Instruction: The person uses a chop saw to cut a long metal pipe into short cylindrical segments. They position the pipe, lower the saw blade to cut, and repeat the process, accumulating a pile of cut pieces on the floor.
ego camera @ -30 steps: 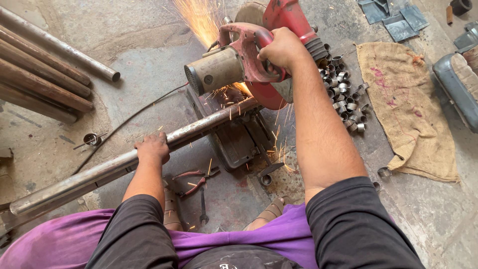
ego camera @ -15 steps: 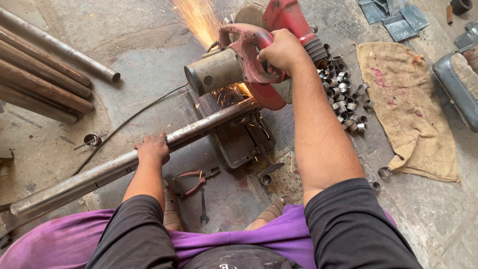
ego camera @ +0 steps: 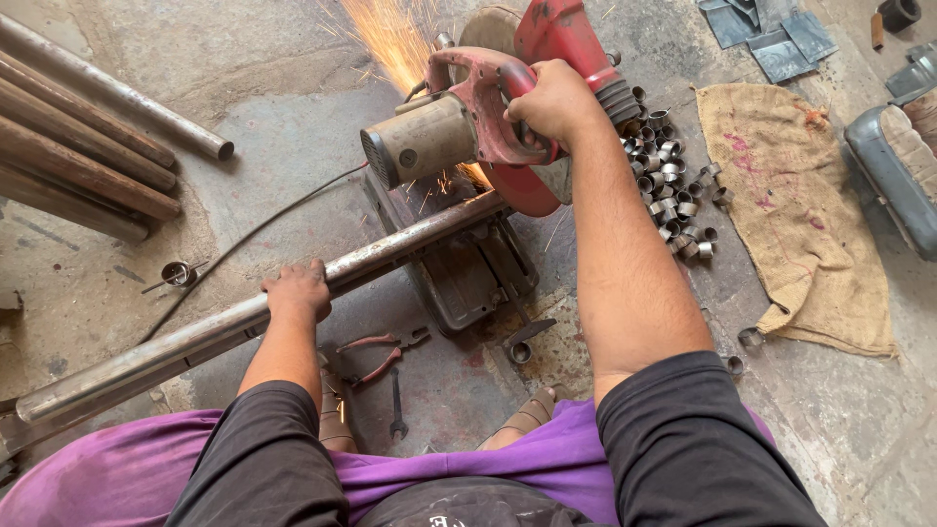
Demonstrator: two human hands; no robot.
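While sparks fly, two hands grip: one saw, one pipe.

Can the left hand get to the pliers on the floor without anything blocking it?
Probably yes. The left hand grips the long pipe, and the red-handled pliers lie on bare floor just below and to its right, with nothing lying between. It would have to let go of the pipe first.
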